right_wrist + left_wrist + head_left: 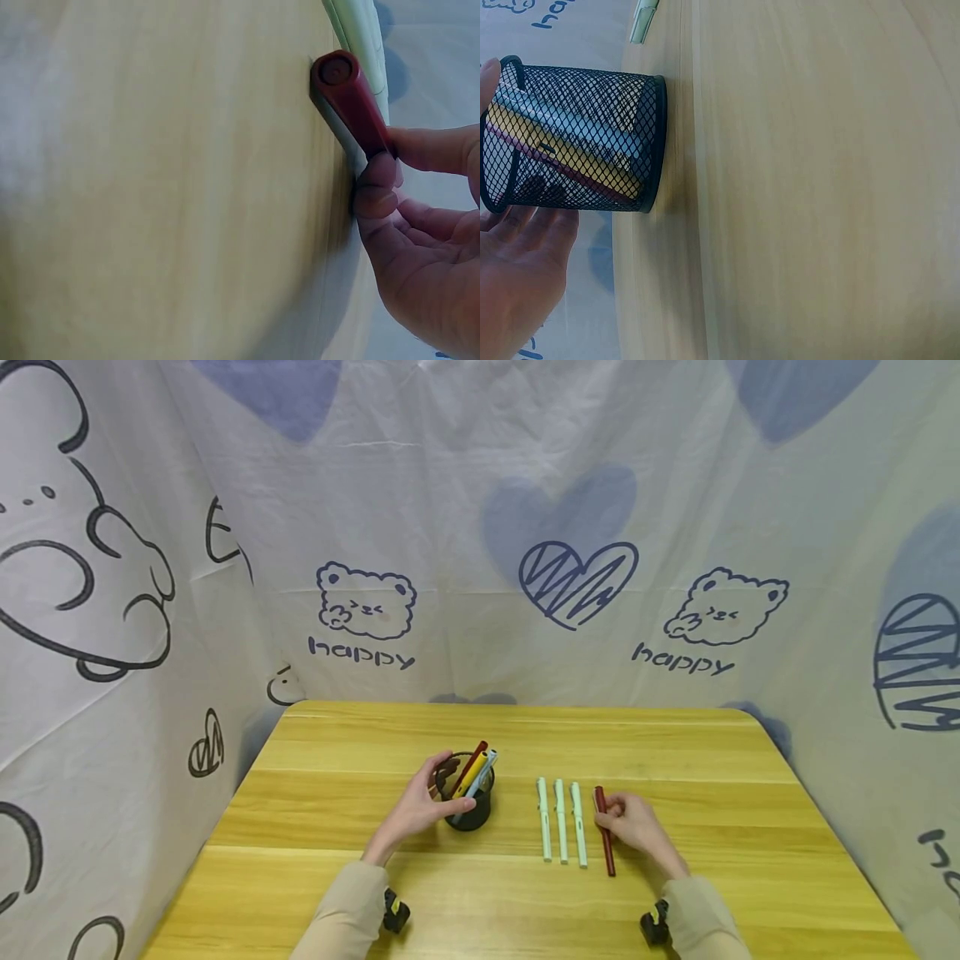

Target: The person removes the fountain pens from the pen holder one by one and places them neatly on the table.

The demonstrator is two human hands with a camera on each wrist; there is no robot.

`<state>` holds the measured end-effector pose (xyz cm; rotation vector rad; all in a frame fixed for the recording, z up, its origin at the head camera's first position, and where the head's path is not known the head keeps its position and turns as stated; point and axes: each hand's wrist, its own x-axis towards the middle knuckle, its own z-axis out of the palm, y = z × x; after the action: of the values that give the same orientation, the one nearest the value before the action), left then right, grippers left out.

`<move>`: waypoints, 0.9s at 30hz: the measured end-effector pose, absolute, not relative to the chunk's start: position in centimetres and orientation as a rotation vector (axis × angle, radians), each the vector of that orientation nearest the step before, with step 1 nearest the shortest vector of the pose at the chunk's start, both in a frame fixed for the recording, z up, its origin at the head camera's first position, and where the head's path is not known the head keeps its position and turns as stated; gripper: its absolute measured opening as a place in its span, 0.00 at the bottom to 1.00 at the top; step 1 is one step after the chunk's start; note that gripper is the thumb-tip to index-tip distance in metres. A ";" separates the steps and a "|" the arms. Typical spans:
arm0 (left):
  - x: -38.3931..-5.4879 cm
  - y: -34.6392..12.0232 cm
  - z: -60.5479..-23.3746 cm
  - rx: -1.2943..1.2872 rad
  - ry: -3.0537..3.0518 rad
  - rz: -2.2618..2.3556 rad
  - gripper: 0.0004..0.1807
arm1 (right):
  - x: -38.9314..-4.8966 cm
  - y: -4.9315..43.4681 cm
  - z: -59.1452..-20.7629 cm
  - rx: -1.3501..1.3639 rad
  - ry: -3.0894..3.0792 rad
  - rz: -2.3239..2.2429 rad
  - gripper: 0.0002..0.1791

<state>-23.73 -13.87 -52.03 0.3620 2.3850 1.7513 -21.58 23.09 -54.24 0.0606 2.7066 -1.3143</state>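
A black mesh pen cup [577, 139] stands upright on the table with a dark red pen, a yellow pen [480, 765] and light blue pens leaning in it. My left hand [423, 800] holds the cup from the left, thumb on its near side and fingers round the back. To the right, three pale green pens [560, 820] lie side by side. Just beyond them my right hand [636, 822] pinches another dark red pen [356, 101] between thumb and fingers. That pen lies roughly parallel to the green ones; in the right wrist view its near end looks slightly raised above its shadow.
The wooden table [337, 735] has rounded far corners. A whitish curtain [465, 635] printed with hearts and bears hangs behind it and at both sides. Each wrist bears a small black camera, seen by the left sleeve [345, 902] and right sleeve [701, 914].
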 end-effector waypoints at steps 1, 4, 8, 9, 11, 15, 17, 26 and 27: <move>-23.7 -13.9 -52.0 0.363 2.386 1.751 0.51 | -21.6 23.1 -54.2 0.068 2.712 -1.299 0.21; -23.7 -13.9 -52.1 0.365 2.385 1.749 0.51 | -21.7 22.9 -54.3 0.077 2.728 -1.268 0.21; -23.7 -13.9 -52.0 0.364 2.394 1.743 0.51 | -21.7 22.8 -54.2 0.068 2.734 -1.262 0.19; -23.7 -13.8 -52.0 0.364 2.396 1.742 0.52 | -21.8 22.8 -54.3 0.067 2.740 -1.256 0.19; -23.7 -13.8 -52.0 0.359 2.404 1.738 0.52 | -21.8 22.7 -54.2 0.059 2.750 -1.247 0.18; -23.7 -13.8 -52.0 0.354 2.412 1.732 0.52 | -21.8 22.6 -54.2 0.060 2.777 -1.217 0.18; -23.7 -13.8 -52.0 0.352 2.411 1.731 0.52 | -21.8 22.6 -54.2 0.058 2.789 -1.206 0.19; -23.8 -13.8 -52.1 0.349 2.418 1.732 0.52 | -21.8 22.5 -54.4 0.046 2.819 -1.152 0.19; -23.8 -13.8 -52.1 0.349 2.416 1.734 0.52 | -21.8 22.5 -54.4 0.048 2.819 -1.150 0.20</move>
<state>-23.77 -13.79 -52.07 0.3490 2.4156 1.7344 -21.77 22.53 -54.42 0.0477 2.8194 -1.1503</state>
